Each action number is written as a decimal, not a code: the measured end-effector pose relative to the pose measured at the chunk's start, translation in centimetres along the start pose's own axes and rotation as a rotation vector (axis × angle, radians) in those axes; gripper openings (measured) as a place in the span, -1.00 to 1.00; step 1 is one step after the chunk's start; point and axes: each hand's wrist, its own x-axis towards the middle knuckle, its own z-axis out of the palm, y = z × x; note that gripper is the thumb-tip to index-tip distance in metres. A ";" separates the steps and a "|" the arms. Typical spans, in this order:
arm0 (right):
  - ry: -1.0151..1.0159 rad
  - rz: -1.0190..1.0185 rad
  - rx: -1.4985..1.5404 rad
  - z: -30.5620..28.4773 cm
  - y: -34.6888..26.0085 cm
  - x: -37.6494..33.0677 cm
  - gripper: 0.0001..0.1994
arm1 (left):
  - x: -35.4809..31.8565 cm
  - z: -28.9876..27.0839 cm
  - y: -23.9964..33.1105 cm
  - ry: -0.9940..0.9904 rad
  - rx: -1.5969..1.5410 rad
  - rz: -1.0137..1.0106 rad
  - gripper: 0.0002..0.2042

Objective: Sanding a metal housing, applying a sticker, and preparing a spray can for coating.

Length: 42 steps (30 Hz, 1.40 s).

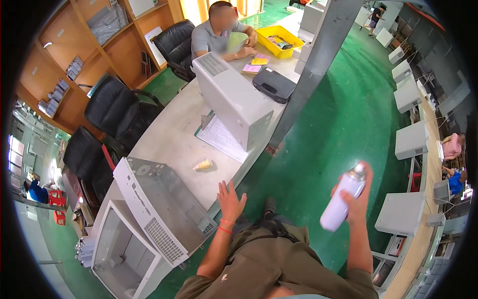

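My right hand (360, 202) is closed around a white aerosol spray can (339, 205), held tilted in the air over the green floor, its nozzle end near my fingertips. My left hand (230, 200) is raised by the table edge, fingers spread, holding nothing; a red string circles that wrist. Close to it stands an open grey sheet-metal housing (167, 214) with perforated vents. A small yellow-and-white container (202, 165) lies on the pale table (174, 144). Farther along, a clipboard with a sheet (224, 137) lies partly under a second grey metal housing (234, 99).
A steel column (313, 65) rises at the table's far right corner, near a black case (274, 83). Behind the table sits a person (214, 37) beside a yellow bin (280, 40). Black chairs (117, 107) line the left; a bench with grey metal boxes (401, 214) runs along the right.
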 end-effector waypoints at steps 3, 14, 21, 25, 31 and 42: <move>0.436 -0.181 0.078 -3.1 0.3 3.4 -0.06 | -0.2 0.8 -2.1 -0.098 0.120 -0.134 -0.03; 0.288 0.055 -0.748 -5.8 9.4 -1.2 -0.20 | -0.4 4.7 -6.8 -0.284 0.058 -0.114 -0.17; 0.255 -0.012 -0.952 -6.9 8.3 -1.5 -0.22 | -0.5 5.2 -6.2 -0.285 0.049 -0.081 -0.25; 0.227 0.062 -0.931 -6.3 5.5 -1.0 -0.23 | -0.7 6.0 -6.4 -0.244 0.059 -0.077 -0.28; 0.073 -0.064 -0.926 -3.4 -2.7 1.6 -0.19 | -1.1 6.8 -6.1 -0.180 0.056 -0.056 -0.40; 0.099 -0.870 -0.751 -2.4 -23.4 1.2 -0.18 | -0.9 7.0 -4.1 -0.208 0.018 -0.134 -0.45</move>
